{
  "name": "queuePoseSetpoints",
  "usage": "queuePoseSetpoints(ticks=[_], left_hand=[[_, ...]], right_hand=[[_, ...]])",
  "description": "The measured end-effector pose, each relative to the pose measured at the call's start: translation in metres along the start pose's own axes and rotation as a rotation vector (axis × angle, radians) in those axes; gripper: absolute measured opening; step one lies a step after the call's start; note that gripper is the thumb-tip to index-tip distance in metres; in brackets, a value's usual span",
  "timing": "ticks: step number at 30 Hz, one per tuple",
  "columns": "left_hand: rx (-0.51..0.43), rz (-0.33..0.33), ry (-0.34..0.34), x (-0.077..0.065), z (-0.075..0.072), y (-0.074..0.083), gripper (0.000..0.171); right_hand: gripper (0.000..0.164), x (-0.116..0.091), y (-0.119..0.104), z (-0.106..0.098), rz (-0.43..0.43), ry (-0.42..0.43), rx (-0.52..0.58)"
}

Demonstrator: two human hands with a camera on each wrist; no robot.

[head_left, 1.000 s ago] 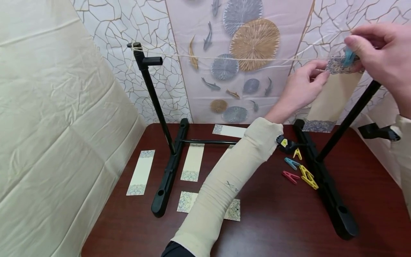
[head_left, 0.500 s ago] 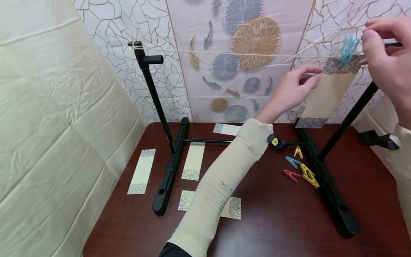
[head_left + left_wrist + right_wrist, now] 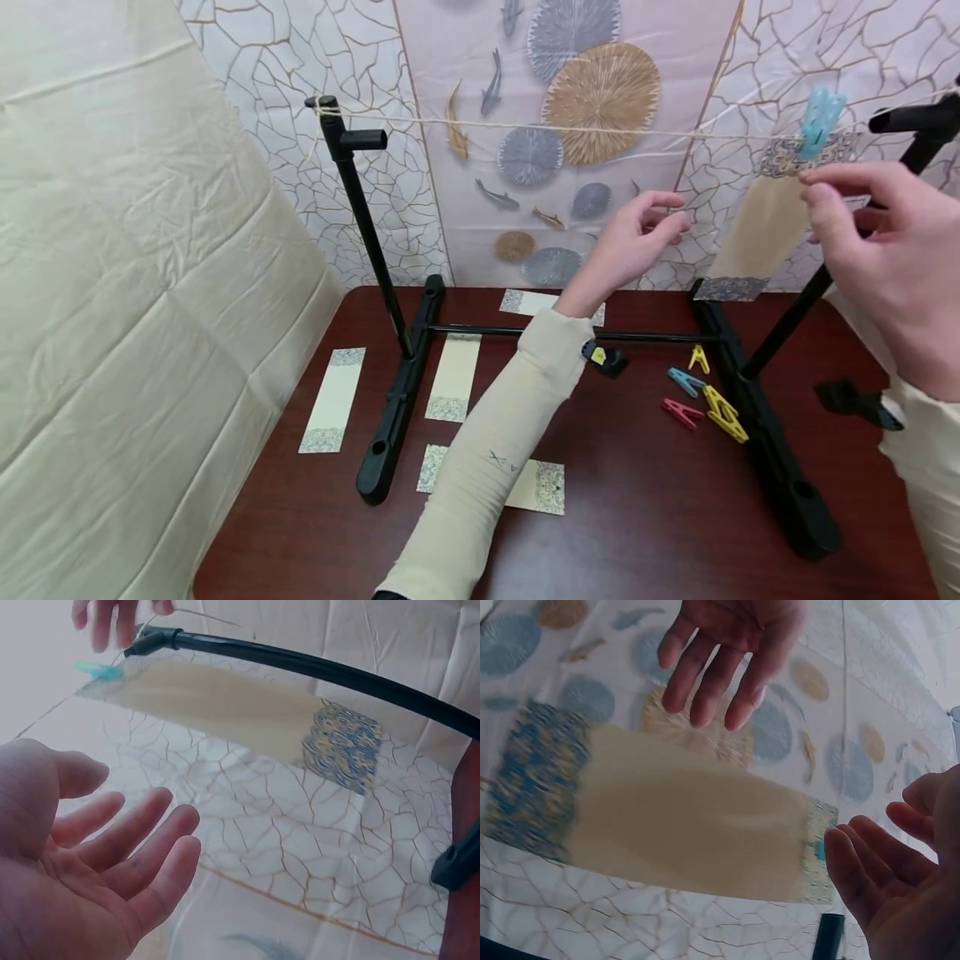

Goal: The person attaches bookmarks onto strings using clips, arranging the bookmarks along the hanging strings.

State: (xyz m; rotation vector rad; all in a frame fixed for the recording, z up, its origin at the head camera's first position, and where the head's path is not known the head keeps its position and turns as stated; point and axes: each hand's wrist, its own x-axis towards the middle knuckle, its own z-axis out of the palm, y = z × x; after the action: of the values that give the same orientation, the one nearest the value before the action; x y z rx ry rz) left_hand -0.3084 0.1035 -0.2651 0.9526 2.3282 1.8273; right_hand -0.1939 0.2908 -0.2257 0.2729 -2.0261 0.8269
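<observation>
A cream paper strip (image 3: 765,221) with blue patterned ends hangs from a thin string (image 3: 525,127). At its top edge a light blue clothespin (image 3: 821,125) clips it to the string. My left hand (image 3: 630,242) is in the air to the left of the strip, fingers loosely bent and holding nothing. Close in front of the strip's right side, below the clothespin, is my right hand (image 3: 888,250); in the right wrist view its fingers (image 3: 870,859) are spread slightly, with nothing between them. The strip's full length shows in the left wrist view, patterned end (image 3: 345,746) lowest.
The string runs between two black posts (image 3: 367,225) of a stand on a dark red table (image 3: 637,500). Yellow, blue and red clothespins (image 3: 684,412) lie by its right foot (image 3: 780,467). Several patterned strips (image 3: 332,400) lie on the table's left and middle.
My right hand has let go of the blue clothespin and dropped lower. The left hand has left the strip's edge and drawn away left and down. The strip now hangs from the string.
</observation>
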Motion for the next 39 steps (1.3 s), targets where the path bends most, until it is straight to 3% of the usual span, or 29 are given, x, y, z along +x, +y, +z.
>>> queuePoseSetpoints(ticks=[3, 7, 16, 26, 33, 39], left_hand=[[-0.027, 0.006, 0.008, -0.009, -0.004, -0.011, 0.030], [-0.013, -0.002, 0.017, -0.023, -0.010, -0.025, 0.031], [-0.019, -0.008, 0.059, -0.057, -0.018, -0.049, 0.032], [0.062, -0.030, 0.037, -0.095, -0.030, -0.077, 0.034], [0.106, -0.051, -0.017, -0.118, -0.034, -0.093, 0.034], [0.218, -0.062, -0.092, -0.135, -0.036, -0.103, 0.037]], right_hand=[[0.024, -0.010, 0.006, 0.004, -0.052, 0.002, -0.029], [0.024, -0.024, 0.017, 0.011, -0.121, -0.028, 0.027], [0.024, -0.064, 0.036, 0.025, 0.018, -0.179, 0.108], [0.027, -0.095, 0.056, 0.044, 0.110, -0.344, 0.052], [0.030, -0.114, 0.074, 0.056, 0.183, -0.433, -0.013], [0.037, -0.123, 0.087, 0.061, 0.206, -0.582, -0.094]])
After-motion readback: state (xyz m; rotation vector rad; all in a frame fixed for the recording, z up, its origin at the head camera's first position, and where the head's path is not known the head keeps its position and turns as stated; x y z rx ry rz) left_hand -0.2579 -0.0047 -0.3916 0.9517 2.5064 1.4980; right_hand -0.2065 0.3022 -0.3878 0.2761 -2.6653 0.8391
